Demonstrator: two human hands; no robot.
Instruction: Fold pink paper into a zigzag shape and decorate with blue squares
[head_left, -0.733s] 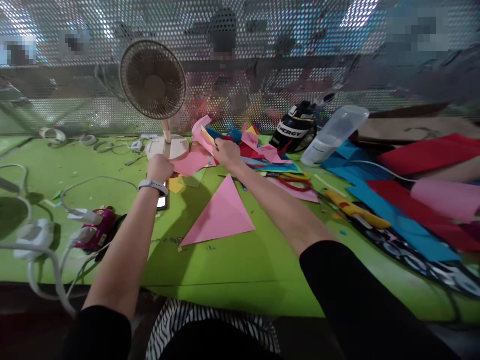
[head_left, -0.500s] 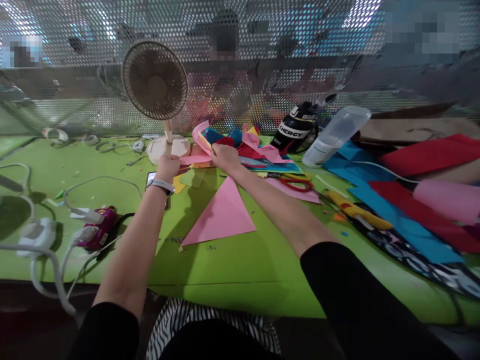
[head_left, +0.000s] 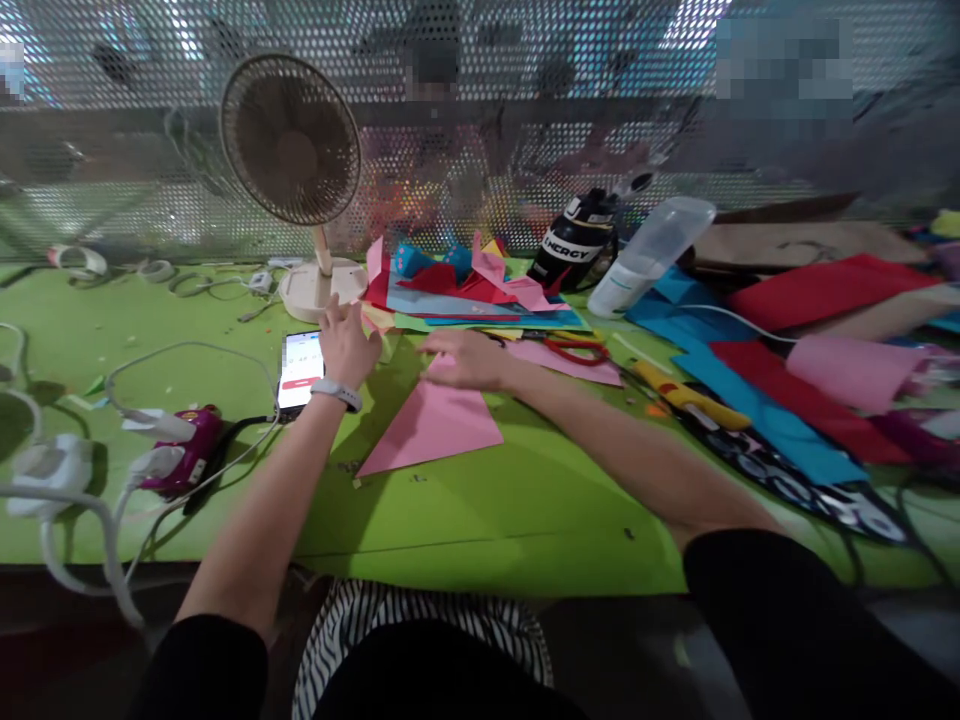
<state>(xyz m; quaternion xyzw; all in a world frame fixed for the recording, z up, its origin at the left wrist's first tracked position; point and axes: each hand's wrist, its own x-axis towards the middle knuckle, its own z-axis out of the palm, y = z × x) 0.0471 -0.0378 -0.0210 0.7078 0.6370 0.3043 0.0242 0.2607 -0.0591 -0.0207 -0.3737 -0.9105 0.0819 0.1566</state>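
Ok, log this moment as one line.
left hand: open, beside phone | right hand: over pink triangle, contact unclear | fan: standing behind phone

A plain pink paper triangle [head_left: 439,430] lies flat on the green worktop [head_left: 525,535], its far corner at 12 o'clock mostly hidden beneath the right hand [head_left: 465,362], though whether the fingers press on it cannot be told. Its other two corners show fully, a narrow, pointed one at 8 o'clock and a broader one between 3 and 4. The lower edge between them runs straight, slanting slightly, and no crease can be made out.
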